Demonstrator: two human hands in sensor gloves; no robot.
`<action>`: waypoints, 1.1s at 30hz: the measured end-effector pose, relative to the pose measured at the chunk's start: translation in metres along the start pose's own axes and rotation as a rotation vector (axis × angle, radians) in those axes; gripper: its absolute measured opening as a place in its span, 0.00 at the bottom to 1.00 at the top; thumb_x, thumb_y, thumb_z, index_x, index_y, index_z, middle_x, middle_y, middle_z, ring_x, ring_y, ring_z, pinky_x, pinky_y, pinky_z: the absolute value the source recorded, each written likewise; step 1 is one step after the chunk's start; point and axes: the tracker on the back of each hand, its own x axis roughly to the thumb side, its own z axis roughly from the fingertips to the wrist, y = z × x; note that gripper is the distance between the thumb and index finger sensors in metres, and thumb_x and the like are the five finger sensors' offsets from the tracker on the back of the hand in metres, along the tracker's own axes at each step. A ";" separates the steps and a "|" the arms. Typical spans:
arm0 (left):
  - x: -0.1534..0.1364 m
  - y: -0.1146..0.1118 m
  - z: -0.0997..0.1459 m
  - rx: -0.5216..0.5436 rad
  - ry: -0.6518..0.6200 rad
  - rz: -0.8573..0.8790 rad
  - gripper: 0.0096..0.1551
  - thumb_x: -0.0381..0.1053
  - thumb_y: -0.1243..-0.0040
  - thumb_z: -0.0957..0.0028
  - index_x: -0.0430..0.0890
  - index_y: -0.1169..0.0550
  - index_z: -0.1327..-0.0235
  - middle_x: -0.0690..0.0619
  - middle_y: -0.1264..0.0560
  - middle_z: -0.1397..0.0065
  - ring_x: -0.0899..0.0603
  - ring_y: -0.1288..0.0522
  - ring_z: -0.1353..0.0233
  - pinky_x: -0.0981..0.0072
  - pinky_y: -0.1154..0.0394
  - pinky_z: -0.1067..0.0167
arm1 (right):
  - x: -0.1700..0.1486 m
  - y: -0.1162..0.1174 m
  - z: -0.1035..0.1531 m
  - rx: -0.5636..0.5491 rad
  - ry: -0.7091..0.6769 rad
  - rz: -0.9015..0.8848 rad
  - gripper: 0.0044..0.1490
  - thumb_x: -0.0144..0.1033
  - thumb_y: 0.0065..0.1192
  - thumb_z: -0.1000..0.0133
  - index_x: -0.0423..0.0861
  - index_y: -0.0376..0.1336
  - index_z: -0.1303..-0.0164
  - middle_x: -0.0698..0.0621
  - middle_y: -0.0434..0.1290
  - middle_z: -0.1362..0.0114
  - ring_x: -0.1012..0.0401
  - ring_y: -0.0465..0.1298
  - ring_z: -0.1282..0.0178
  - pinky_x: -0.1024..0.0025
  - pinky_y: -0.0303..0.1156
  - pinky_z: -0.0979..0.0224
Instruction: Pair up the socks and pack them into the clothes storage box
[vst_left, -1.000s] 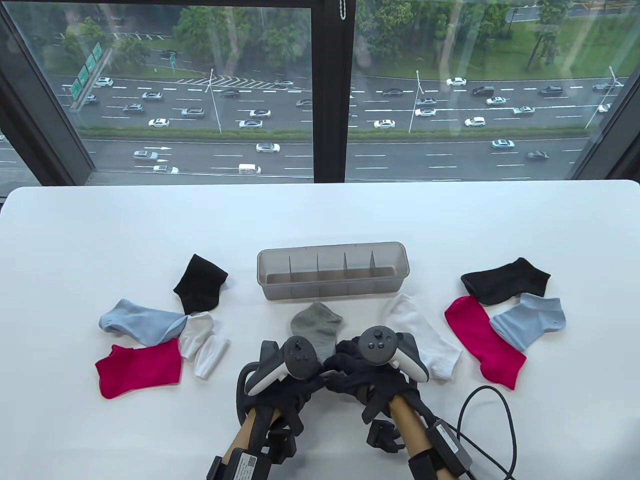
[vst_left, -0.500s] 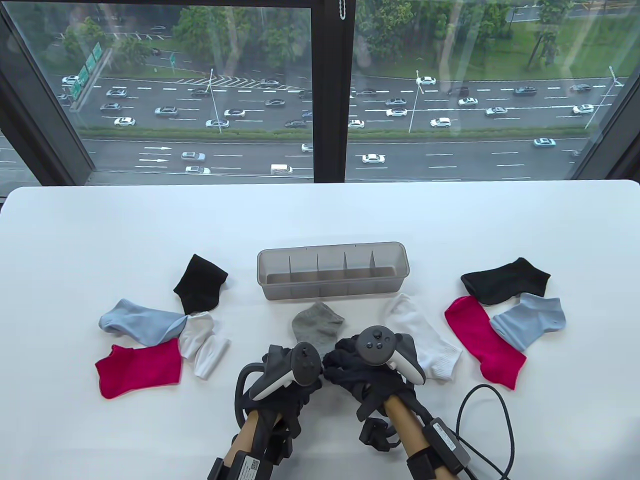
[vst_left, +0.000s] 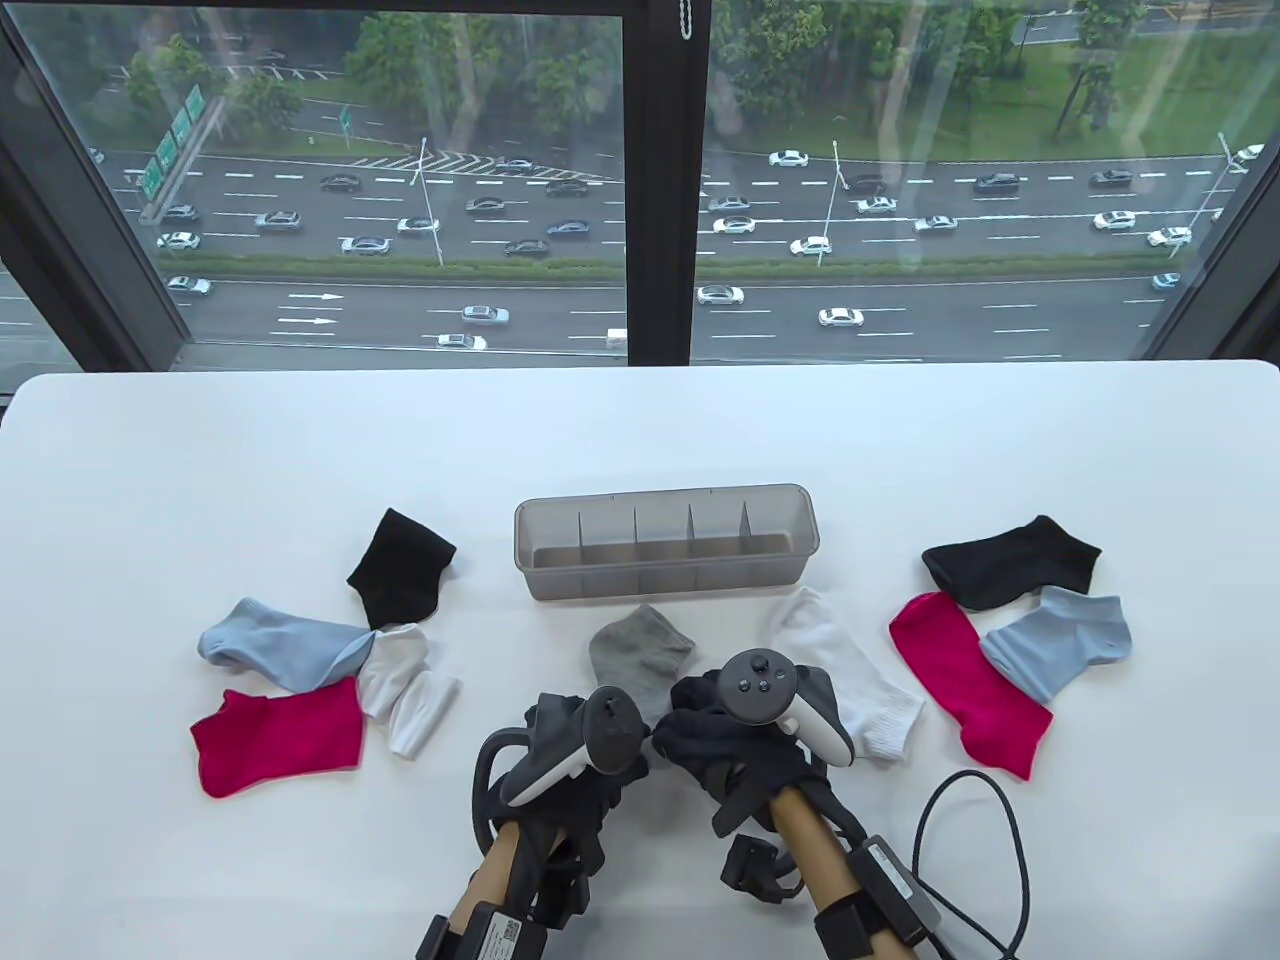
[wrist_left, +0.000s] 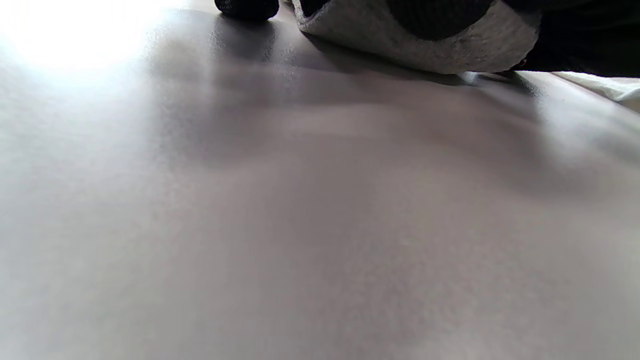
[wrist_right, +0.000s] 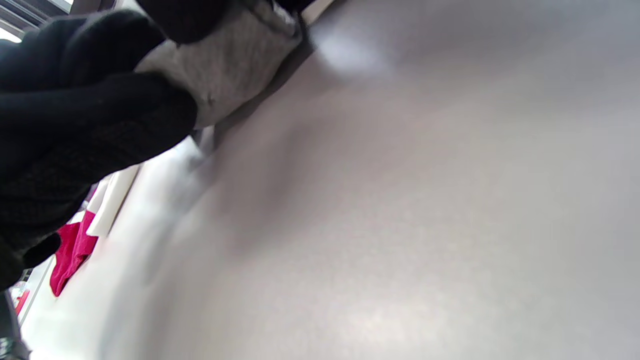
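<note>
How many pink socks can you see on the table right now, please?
2. One pink sock lies at the left, in front of a light blue sock. The other pink sock lies at the right, beside another light blue one. None appears hidden.

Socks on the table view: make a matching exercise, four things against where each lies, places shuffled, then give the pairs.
Things:
1. grey sock
2. storage box
3. left pink sock
4. right black sock

Places:
A. far right, just beyond a pink and a blue sock
B. centre, beyond the grey sock
C. held between both hands
D. near left, beside a white sock

Pairs: 1-C, 2-B, 3-D, 4-A
</note>
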 end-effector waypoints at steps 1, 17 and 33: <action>-0.001 0.000 0.000 0.005 -0.001 0.006 0.23 0.55 0.53 0.41 0.56 0.30 0.33 0.53 0.40 0.14 0.33 0.44 0.14 0.33 0.52 0.19 | -0.001 0.000 0.000 -0.025 -0.001 0.002 0.25 0.47 0.49 0.35 0.49 0.64 0.32 0.46 0.40 0.12 0.50 0.28 0.13 0.50 0.21 0.15; -0.001 0.000 0.000 0.075 -0.012 -0.033 0.22 0.57 0.50 0.43 0.58 0.29 0.36 0.54 0.35 0.16 0.33 0.39 0.16 0.33 0.49 0.19 | -0.004 0.000 0.001 -0.068 -0.002 -0.082 0.28 0.51 0.51 0.36 0.51 0.60 0.28 0.45 0.41 0.12 0.50 0.28 0.13 0.51 0.22 0.15; -0.002 0.000 0.001 0.095 -0.019 -0.022 0.24 0.57 0.48 0.43 0.58 0.31 0.33 0.53 0.32 0.18 0.33 0.38 0.16 0.33 0.49 0.19 | -0.005 0.000 -0.002 0.046 -0.022 -0.093 0.26 0.47 0.44 0.35 0.47 0.64 0.33 0.46 0.35 0.11 0.50 0.23 0.15 0.51 0.16 0.18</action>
